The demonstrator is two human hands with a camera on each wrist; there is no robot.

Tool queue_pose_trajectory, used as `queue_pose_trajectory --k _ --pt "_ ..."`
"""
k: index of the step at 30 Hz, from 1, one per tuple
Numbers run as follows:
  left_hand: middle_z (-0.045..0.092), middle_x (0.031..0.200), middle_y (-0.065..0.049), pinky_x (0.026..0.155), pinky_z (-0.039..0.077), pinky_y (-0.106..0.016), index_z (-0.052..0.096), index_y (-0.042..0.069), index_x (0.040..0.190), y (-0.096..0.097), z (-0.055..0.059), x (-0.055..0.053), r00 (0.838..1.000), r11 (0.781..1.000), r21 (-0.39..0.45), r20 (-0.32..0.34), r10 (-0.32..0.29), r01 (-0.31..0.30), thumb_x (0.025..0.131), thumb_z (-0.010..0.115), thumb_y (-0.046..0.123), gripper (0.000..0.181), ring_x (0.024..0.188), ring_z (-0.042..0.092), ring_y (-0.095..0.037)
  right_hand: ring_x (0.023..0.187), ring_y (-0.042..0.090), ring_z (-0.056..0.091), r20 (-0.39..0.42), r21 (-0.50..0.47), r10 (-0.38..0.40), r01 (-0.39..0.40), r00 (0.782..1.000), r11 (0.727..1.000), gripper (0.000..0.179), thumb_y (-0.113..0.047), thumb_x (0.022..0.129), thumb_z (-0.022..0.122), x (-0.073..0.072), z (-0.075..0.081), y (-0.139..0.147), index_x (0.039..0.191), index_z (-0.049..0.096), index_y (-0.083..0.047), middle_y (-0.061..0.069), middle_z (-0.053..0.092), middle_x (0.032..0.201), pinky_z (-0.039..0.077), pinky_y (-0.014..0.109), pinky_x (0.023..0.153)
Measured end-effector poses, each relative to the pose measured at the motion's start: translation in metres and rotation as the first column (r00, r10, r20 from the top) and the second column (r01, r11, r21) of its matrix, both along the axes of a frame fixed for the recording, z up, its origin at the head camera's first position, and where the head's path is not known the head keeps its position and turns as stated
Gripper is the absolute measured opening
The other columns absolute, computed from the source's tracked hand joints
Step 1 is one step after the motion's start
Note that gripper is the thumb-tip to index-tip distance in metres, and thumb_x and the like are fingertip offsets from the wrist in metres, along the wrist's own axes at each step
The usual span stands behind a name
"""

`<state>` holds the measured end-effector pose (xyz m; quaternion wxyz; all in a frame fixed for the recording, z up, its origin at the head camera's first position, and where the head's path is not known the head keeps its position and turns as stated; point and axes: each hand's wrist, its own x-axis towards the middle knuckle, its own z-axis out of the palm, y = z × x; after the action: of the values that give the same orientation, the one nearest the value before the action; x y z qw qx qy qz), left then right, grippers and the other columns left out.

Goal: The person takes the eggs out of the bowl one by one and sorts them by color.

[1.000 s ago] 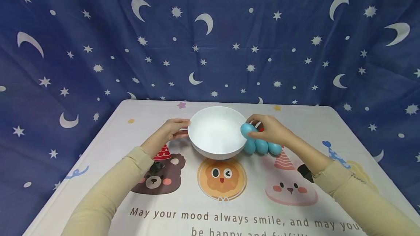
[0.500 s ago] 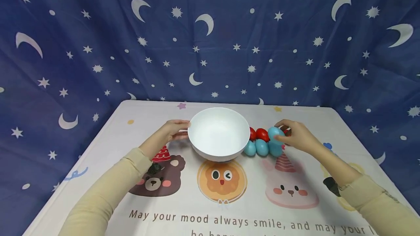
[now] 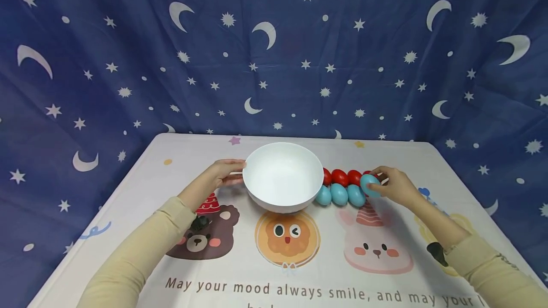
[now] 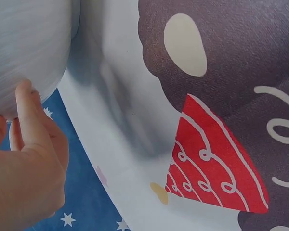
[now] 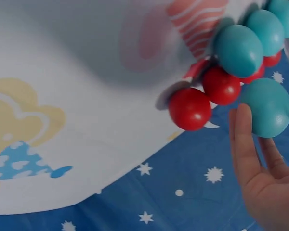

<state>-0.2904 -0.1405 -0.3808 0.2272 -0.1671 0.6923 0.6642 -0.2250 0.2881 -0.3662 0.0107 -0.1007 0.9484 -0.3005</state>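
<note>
A white bowl [image 3: 283, 175] stands at the middle of the table, tilted slightly toward me in the head view. My left hand [image 3: 220, 173] grips its left side, with thumb and fingers at the rim; the left wrist view shows the hand [image 4: 36, 159] against the bowl's wall [image 4: 31, 53]. Between thumb and fingertips my right hand [image 3: 399, 187] pinches a blue egg [image 3: 370, 185], close over the right end of the egg rows. Three blue eggs [image 3: 339, 195] lie in a front row, and several red eggs [image 3: 339, 178] line up behind them. The last red ones [image 5: 190, 109] are partly covered in the head view.
A white printed tablecloth [image 3: 205, 274] with cartoon animals and lettering covers the table. Behind its far edge hangs a dark blue curtain [image 3: 291, 99] with moons and stars. The egg rows begin right beside the bowl's right side.
My right hand has carried the blue egg from beside the bowl's rim rightward along the rows and slightly down, uncovering the red eggs. The left hand stays at the bowl.
</note>
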Motion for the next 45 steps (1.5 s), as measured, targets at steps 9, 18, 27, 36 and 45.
queue_pose_trajectory --k 9,18,27,36,45 --pt "0.054 0.125 -0.012 0.08 0.06 -0.025 0.046 0.008 0.139 0.0 -0.006 0.001 1.0 0.999 0.044 -0.001 0.009 -0.008 0.094 0.059 0.017 0.047 0.069 0.063 -0.009 0.074 0.027 0.059 -0.033 0.085 -0.061 0.064 0.998 0.994 0.04 -0.018 0.082 0.07 0.001 -0.019 0.008 0.107 0.058 0.01 0.025 0.062 0.091 0.055 0.026 0.056" --pt "0.059 0.107 -0.008 0.072 0.062 -0.021 0.044 0.006 0.14 -0.004 -0.007 0.002 1.0 0.997 0.078 -0.006 0.018 -0.018 0.094 0.058 0.014 0.049 0.069 0.063 -0.01 0.07 0.023 0.052 -0.005 0.12 -0.084 0.083 0.996 0.989 0.039 -0.017 0.082 0.07 0.001 -0.033 0.01 0.106 0.057 0.01 0.02 0.06 0.086 0.047 0.023 0.054" --pt "0.059 0.097 -0.004 0.077 0.061 -0.023 0.043 0.004 0.14 -0.005 -0.007 0.002 1.0 0.996 0.086 -0.015 0.011 -0.009 0.094 0.058 0.013 0.049 0.07 0.063 -0.01 0.07 0.023 0.052 -0.008 0.147 -0.091 0.091 0.996 0.985 0.038 -0.018 0.081 0.071 -0.001 -0.038 0.008 0.105 0.057 0.009 0.02 0.06 0.086 0.048 0.025 0.055" --pt "0.057 0.107 -0.007 0.075 0.061 -0.021 0.043 0.005 0.14 -0.005 -0.008 0.002 1.0 0.996 0.091 -0.015 0.017 -0.015 0.094 0.058 0.013 0.048 0.073 0.062 -0.01 0.069 0.023 0.051 0.011 0.147 -0.086 0.083 0.996 0.986 0.036 -0.017 0.081 0.071 -0.001 -0.04 0.008 0.1 0.055 0.009 0.019 0.059 0.084 0.048 0.026 0.055" --pt "0.059 0.111 -0.01 0.075 0.061 -0.022 0.047 0.004 0.137 -0.003 -0.004 0.009 0.998 0.995 0.085 -0.029 0.059 -0.057 0.094 0.057 0.012 0.045 0.073 0.063 -0.01 0.073 0.026 0.056 0.0 0.125 -0.099 0.098 0.995 0.987 0.038 -0.019 0.082 0.071 0.001 -0.043 0.009 0.102 0.056 0.009 0.021 0.061 0.086 0.055 0.031 0.057"
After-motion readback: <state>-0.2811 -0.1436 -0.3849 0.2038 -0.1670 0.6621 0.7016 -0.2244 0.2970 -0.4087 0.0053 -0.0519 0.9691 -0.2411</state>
